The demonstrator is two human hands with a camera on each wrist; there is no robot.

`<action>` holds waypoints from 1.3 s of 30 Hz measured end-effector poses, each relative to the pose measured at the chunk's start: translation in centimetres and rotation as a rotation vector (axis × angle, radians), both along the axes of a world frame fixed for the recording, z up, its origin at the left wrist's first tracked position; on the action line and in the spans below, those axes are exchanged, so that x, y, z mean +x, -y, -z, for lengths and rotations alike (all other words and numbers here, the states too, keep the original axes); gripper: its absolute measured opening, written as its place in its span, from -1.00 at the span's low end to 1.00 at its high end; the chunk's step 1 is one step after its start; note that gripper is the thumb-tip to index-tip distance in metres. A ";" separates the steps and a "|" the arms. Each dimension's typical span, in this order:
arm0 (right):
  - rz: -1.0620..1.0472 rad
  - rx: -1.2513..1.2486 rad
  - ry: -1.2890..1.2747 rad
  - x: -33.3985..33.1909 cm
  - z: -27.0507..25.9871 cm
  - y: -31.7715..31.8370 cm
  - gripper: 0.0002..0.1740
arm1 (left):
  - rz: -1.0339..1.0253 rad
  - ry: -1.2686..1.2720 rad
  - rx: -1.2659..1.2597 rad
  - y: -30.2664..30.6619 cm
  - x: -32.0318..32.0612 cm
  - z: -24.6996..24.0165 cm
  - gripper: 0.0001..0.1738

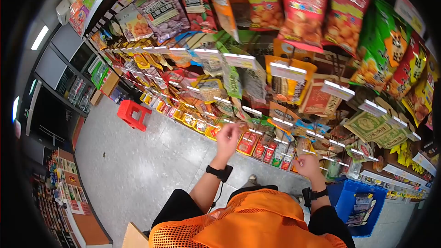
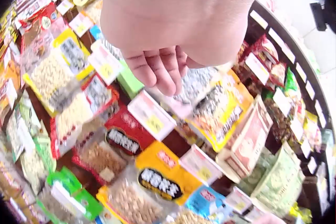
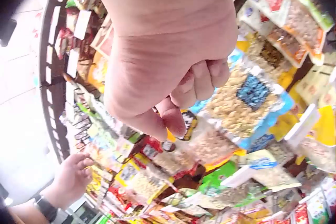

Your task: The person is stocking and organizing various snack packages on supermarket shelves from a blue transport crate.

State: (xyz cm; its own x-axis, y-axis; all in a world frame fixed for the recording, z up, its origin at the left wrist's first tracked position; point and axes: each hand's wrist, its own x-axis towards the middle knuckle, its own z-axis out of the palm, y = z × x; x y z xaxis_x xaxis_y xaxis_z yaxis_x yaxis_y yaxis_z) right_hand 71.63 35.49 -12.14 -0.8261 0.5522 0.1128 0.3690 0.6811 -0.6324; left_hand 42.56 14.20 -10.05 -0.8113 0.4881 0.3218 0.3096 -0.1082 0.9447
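My left hand (image 1: pixel 227 138) is raised in front of the lower snack rows, its fingers loosely bent with nothing in them. In the left wrist view, its fingertips overlap a green-edged packet and bags of nuts, among them a yellow peanut bag (image 2: pixel 220 109). My right hand (image 1: pixel 308 165) is held lower at the right, before the hanging packets. In the right wrist view its fingers curl loosely towards the palm, and no thing shows between them. Close behind them hangs a blue-edged bag of nuts (image 3: pixel 239 103).
Red snack bags (image 1: pixel 303 9) hang along the upper row. White price tags (image 1: pixel 337 89) jut out from the racks. A blue crate (image 1: pixel 337 197) with packets inside stands on the floor at right. Farther left is a red stool (image 1: pixel 133 115) on the grey floor (image 1: pixel 138 165).
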 end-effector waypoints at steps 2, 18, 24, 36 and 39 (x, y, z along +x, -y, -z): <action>-0.036 0.057 -0.012 -3.0 -1.1 1.2 -0.67 | -0.061 -0.027 0.063 0.5 -5.4 -2.2 -0.87; -0.158 -0.211 -0.379 -26.4 -12.4 4.6 -0.13 | 0.128 -0.218 -0.386 -5.6 -19.4 -8.6 -0.13; 0.069 -0.166 -0.289 -31.7 -13.0 3.9 -0.22 | 0.146 -0.417 -0.379 -4.2 -17.5 -7.5 -0.22; -0.014 -0.235 -0.480 -34.4 -13.3 4.6 -0.69 | 0.037 -0.175 -0.305 0.0 -18.3 -8.2 -0.10; -0.065 -0.310 -0.545 -33.8 -12.1 3.7 -0.75 | 0.002 -0.055 -0.277 0.3 -18.5 -8.2 -0.09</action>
State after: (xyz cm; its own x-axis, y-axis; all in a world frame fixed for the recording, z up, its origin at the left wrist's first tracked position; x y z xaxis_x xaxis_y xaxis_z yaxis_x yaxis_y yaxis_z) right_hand 37.82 31.75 -0.08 -0.7277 0.5777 0.3697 -0.0978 0.4461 -0.8896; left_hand 24.09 13.95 -1.81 -0.7953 0.5650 0.2197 0.3615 0.1510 0.9201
